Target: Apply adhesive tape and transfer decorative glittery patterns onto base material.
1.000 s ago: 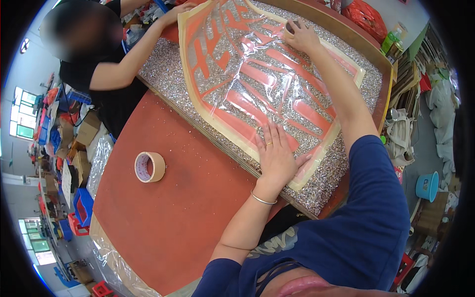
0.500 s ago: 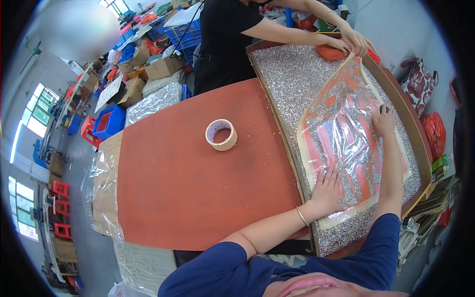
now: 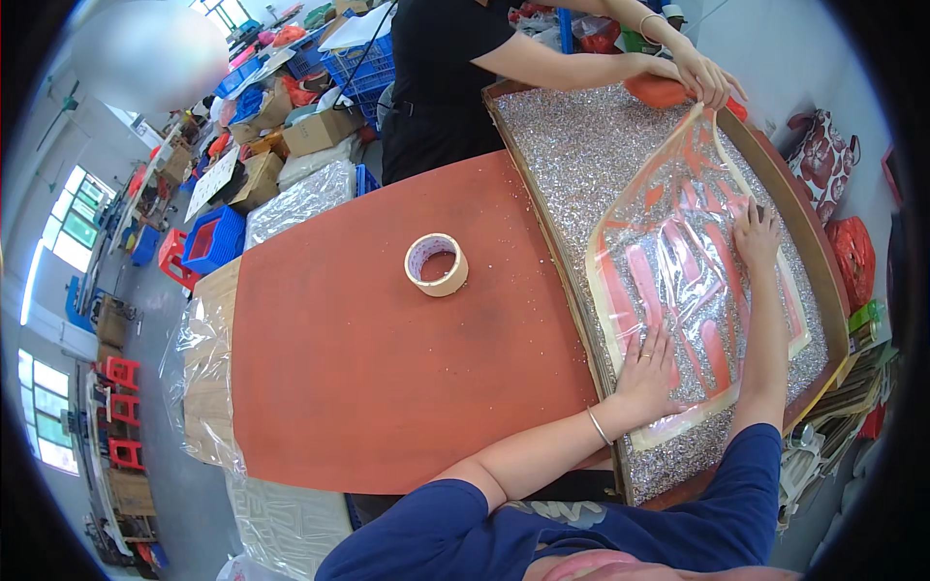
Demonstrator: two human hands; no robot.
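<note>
A clear plastic sheet (image 3: 635, 221) with pink and orange shapes and cream taped edges lies over a bed of silvery glitter bits in a shallow tray (image 3: 826, 261). Flat on its lower left part rests my left hand (image 3: 646, 380), fingers spread. My right hand (image 3: 757, 235) presses on the sheet's right side, its fingers stretched out. At the far corner a co-worker's hands (image 3: 705, 79) grip the sheet's tip, which is drawn up to a point. An orange object (image 3: 657, 91) lies beside those hands, partly hidden.
A roll of cream tape (image 3: 436, 265) stands on the reddish-brown tabletop (image 3: 358, 358), with stray glitter bits near the tray. Across the table is the co-worker in black (image 3: 436, 87). Blue crates (image 3: 213, 237), cardboard boxes and red stools (image 3: 124, 407) fill the left. A red bag (image 3: 851, 261) sits at right.
The co-worker's hands have shifted slightly and closed together at the sheet's tip. My hands stay almost in the same places on the sheet. The whole view has moved a little.
</note>
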